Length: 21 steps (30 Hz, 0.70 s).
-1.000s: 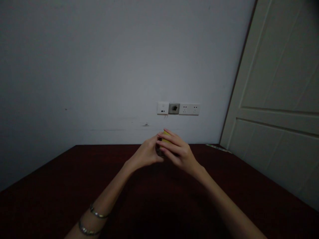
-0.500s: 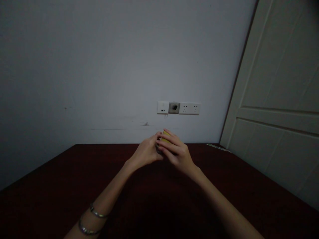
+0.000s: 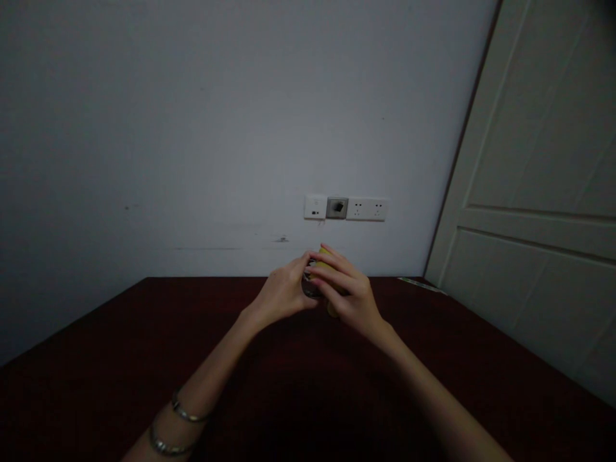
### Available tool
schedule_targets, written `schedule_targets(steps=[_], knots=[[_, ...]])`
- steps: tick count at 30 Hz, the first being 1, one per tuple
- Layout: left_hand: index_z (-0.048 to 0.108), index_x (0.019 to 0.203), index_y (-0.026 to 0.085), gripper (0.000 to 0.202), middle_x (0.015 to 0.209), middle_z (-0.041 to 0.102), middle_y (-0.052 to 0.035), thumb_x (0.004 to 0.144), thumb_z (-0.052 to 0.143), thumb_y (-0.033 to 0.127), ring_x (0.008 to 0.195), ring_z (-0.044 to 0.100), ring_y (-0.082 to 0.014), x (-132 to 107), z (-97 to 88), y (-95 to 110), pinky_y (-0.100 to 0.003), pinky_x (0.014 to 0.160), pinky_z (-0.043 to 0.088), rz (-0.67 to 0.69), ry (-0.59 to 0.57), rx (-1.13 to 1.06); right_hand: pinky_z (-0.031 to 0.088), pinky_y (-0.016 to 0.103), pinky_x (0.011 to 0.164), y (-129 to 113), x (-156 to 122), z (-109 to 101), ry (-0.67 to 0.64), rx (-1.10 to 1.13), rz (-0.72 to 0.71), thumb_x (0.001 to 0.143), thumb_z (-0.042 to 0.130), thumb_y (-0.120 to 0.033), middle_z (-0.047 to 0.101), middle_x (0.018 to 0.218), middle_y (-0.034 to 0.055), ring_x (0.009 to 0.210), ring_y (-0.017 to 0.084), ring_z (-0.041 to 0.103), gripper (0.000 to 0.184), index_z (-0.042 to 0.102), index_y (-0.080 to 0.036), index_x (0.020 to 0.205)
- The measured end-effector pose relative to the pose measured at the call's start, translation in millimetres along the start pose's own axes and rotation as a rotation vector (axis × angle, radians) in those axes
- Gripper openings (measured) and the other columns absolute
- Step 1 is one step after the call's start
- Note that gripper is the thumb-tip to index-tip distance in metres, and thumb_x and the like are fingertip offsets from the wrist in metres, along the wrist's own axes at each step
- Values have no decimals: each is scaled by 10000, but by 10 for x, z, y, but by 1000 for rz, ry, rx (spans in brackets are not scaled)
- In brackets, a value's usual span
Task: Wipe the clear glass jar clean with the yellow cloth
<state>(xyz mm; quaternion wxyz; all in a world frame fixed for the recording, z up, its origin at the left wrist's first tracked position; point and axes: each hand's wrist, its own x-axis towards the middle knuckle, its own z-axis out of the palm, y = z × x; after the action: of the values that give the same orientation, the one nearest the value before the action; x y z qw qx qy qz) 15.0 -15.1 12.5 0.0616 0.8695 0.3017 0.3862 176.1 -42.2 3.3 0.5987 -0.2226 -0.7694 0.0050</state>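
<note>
My left hand [image 3: 287, 289] is curled around a small dark, round-edged thing [image 3: 310, 287] with some pale marks on it; its kind cannot be made out in the dim light. My right hand [image 3: 347, 287] is closed on a soft-looking yellow piece [image 3: 325, 263], perhaps a sponge or cloth, pressed against the right side of the dark thing. A bit of the yellow also shows below the right fingers. Both hands meet above the far part of the dark red table [image 3: 192, 333]. The fingers hide most of both things.
Behind the table stands a pale wall with a row of sockets [image 3: 366, 208] and a switch plate [image 3: 314, 207]. A panelled door [image 3: 539, 192] rises at the right. A thin flat strip [image 3: 422, 285] lies near the table's far right corner.
My right hand has shifted slightly to the right, and more of the dark thing and the yellow piece now shows. My left hand stays almost in place.
</note>
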Motion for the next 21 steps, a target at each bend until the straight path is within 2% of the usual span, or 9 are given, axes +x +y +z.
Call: schedule_targets(steps=[4,7,11,15,17,21], knots=[[414,1323,170,749,1267,570,-138,643,718,243,1067,599,-289,5,-11,21,-421,884,492,31,-2,21,427,472,1043,57,36,-25,156,118,191,838,613,-258,666,1191,25,1164,221,584,200,718,-307,1002],[450,1291,177,763,1178,625,-107,610,768,307,1004,625,-272,6,4,25,-406,862,504,-29,-9,-76,452,455,1018,66,52,-27,192,192,289,821,632,-313,680,1167,30,1120,218,611,168,731,-293,955],[455,1290,150,852,1129,646,-102,543,825,325,981,633,-257,18,37,35,-396,861,512,-176,-4,-365,412,468,1055,-33,53,-11,235,208,226,826,629,-291,682,1159,18,1165,216,583,163,732,-308,951],[481,1249,115,781,1185,615,-129,561,817,265,996,630,-254,30,27,72,-398,869,512,-197,-61,-625,388,472,1074,-86,59,-29,210,248,142,830,627,-261,681,1162,-3,1206,216,554,182,729,-333,961],[481,1246,117,798,1187,612,-126,543,828,263,998,628,-258,25,6,91,-404,871,511,-198,-65,-650,395,463,1068,-55,67,-44,213,284,176,829,629,-281,682,1164,2,1195,216,563,168,733,-320,956],[457,1284,125,892,1166,620,-117,499,853,276,996,619,-262,9,-32,105,-400,862,510,-213,-62,-587,423,447,1042,32,83,-45,268,370,338,813,647,-339,695,1143,15,1124,212,611,166,739,-292,943]])
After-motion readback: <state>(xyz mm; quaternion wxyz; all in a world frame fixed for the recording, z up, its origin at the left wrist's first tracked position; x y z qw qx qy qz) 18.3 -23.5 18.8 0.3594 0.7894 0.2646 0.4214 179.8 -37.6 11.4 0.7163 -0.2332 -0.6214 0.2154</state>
